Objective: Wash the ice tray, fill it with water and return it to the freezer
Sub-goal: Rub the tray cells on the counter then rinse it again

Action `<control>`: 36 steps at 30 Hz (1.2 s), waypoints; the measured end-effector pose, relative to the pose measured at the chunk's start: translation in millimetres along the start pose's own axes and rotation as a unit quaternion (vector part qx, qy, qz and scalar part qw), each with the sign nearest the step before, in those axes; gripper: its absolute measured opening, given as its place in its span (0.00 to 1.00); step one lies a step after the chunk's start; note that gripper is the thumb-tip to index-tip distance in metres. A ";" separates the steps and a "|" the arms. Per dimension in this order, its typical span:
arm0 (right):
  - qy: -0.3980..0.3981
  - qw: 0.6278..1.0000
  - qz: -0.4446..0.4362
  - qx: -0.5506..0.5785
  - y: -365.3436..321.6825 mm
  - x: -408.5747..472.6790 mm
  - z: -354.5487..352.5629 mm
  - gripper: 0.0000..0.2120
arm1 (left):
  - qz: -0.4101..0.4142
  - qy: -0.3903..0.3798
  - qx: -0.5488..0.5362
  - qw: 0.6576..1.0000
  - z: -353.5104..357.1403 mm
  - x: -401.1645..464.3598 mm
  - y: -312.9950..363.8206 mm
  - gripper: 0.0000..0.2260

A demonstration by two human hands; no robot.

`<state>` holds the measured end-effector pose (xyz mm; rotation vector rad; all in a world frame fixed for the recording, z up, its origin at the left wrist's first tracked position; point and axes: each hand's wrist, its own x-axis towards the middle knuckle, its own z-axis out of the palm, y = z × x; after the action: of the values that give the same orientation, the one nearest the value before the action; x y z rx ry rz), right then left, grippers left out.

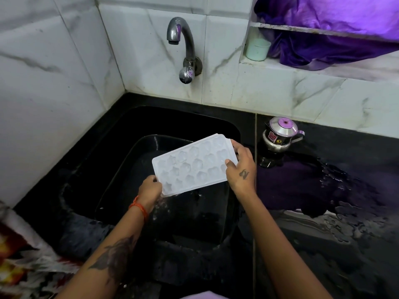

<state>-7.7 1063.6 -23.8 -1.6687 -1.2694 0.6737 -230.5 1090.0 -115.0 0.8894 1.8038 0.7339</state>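
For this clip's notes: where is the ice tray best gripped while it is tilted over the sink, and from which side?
Grip the ice tray by its flat rim at the two short ends, coming in from either side, as the left hand and right hand do here. The rim is thin enough to pinch, the moulded cells stay uncovered, and holding both ends probably steadies the tilt over the sink.

Dim, cool light with a violet cast — strongest at upper right, where the purple cloth (328, 24) glows. The black sink (112, 130) swallows detail into near-solid shadow. Wet glare streaks the counter (345, 212) at lower right. Wide-angle bending curves the tile lines — corners look soft.
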 end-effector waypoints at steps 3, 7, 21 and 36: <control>-0.002 1.000 -0.015 0.019 -1.0 -1.1 4.2 0.24 | -0.006 -0.017 -0.035 0.999 -3.7 -10.2 9.1 0.22; -0.004 0.999 -0.014 0.031 1.6 -1.0 7.5 0.24 | 0.003 -0.012 -0.081 0.997 -5.3 -16.0 14.0 0.26; -0.019 0.999 -0.029 -0.002 10.7 -3.3 2.9 0.22 | 0.015 -0.008 -0.162 0.987 -13.3 -23.0 16.3 0.24; 0.048 0.990 -0.107 -0.073 17.8 -2.5 4.3 0.17 | 0.099 -0.021 -0.212 0.972 -15.7 -35.8 22.1 0.27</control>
<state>-4.1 1061.5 -41.8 -1.6303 -1.4320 0.3737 -229.8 1071.1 -74.3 0.7936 1.4545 1.1673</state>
